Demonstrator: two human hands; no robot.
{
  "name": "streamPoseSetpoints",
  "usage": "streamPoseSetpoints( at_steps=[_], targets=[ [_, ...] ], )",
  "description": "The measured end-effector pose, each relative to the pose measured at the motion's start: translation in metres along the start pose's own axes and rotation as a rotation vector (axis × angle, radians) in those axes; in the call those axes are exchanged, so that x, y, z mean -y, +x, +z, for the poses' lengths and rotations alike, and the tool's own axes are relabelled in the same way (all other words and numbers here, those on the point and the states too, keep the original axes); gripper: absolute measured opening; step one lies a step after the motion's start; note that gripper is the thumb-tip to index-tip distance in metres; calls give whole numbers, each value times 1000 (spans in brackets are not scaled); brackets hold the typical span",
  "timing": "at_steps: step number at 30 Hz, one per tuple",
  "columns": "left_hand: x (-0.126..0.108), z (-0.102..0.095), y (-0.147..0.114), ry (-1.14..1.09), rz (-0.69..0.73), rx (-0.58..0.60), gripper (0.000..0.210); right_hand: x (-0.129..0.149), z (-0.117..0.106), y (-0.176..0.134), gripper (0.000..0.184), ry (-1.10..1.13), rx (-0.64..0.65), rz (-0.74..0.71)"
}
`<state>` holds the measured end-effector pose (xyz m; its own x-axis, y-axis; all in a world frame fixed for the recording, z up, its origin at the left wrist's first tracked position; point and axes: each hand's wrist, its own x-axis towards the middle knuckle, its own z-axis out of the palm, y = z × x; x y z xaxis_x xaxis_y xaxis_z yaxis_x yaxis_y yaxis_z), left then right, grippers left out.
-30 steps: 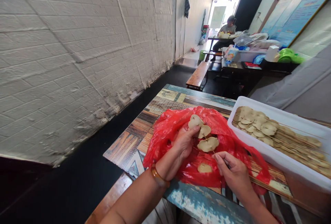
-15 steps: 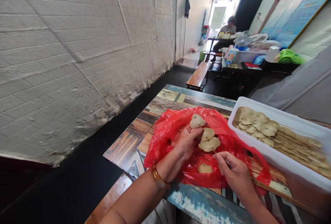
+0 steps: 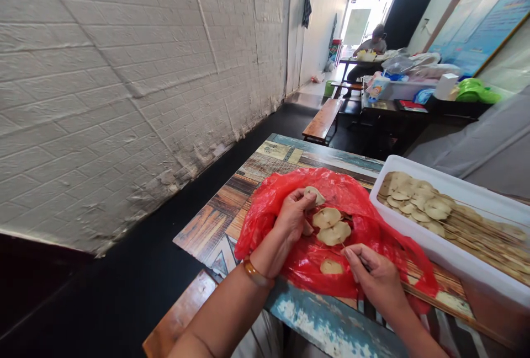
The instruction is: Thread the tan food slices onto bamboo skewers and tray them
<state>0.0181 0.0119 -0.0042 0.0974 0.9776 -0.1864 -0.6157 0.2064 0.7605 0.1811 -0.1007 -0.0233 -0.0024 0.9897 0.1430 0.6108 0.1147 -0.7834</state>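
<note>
My left hand (image 3: 290, 215) pinches a thin round beige slice (image 3: 316, 195) at its edge, above the opened red plastic bag (image 3: 259, 212). In my right hand (image 3: 375, 272), thumb and fingers close on the lower end of a thin skewer (image 3: 343, 245). Beige slices (image 3: 334, 233) are threaded at its upper part, just right of and below the slice in my left hand. A loose slice (image 3: 331, 267) lies on the bag under the skewer. Another slice is partly hidden beside my left hand.
A white plastic tub (image 3: 383, 181) with many skewered slices (image 3: 422, 201) stands at the right of the patterned table (image 3: 202, 225). Bare skewers (image 3: 439, 297) lie by my right hand. Farther off are a wooden bench (image 3: 325, 121), a cluttered table and a seated person (image 3: 375, 43).
My left hand has drawn slightly left and turned, its fingers now over the slice's edge. The skewered slices have tilted a little left. The whole view has shifted slightly.
</note>
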Motion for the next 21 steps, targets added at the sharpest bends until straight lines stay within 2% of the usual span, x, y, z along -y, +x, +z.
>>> streamPoseSetpoints(
  at_steps=[5, 11, 21],
  targets=[
    [4, 1, -1, 72, 36, -39, 28, 0, 2, -1, 32, -27, -16, -37],
    [2, 5, -5, 28, -45, 28, 35, 2, 2, -1, 31, -36, -20, -52],
    [6, 4, -10, 191, -54, 109, 35, 1, 2, 0, 33, -9, -21, -15]
  ],
)
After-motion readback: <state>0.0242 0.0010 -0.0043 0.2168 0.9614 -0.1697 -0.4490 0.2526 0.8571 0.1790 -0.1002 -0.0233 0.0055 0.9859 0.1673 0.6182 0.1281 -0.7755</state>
